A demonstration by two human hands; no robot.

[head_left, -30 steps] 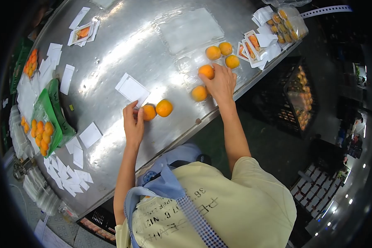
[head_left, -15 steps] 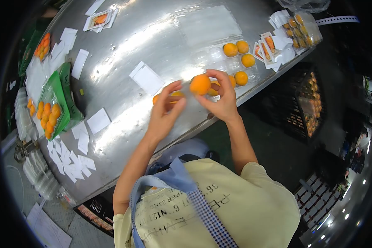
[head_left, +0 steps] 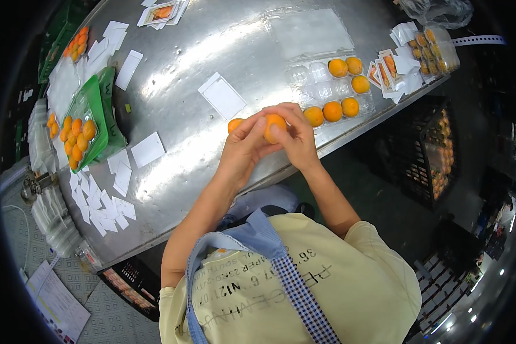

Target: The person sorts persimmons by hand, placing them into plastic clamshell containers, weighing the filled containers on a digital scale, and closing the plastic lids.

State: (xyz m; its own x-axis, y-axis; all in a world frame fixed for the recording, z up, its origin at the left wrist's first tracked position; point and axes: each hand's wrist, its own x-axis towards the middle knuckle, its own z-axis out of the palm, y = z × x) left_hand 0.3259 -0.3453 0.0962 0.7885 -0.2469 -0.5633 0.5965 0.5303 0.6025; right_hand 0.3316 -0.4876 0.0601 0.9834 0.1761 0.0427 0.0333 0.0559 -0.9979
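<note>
Both hands meet over the table's front part around one round, apricot-like fruit [head_left: 276, 127], orange-yellow in colour. My left hand [head_left: 241, 150] closes on its left side, while my right hand [head_left: 298, 140] wraps it from the right with the thumb across its front. Another such fruit [head_left: 235, 124] lies just behind my left fingers, partly covered. To the right of my hands an open clear plastic clamshell [head_left: 309, 92] holds several of these fruits along its right and front cups; other cups at its left and middle are bare. Its flat lid [head_left: 309, 33] lies back on the table.
The metal table [head_left: 172, 92] carries white cards [head_left: 222, 96], printed labels [head_left: 387, 71] and a filled clamshell [head_left: 436, 51] at right. At left, packed fruit [head_left: 77, 137] rests by a green tray [head_left: 100, 137]. A black crate [head_left: 424, 155] stands below the right edge.
My left hand has closed in from the left and now touches the fruit that my right hand was holding. The camera view has shifted slightly.
</note>
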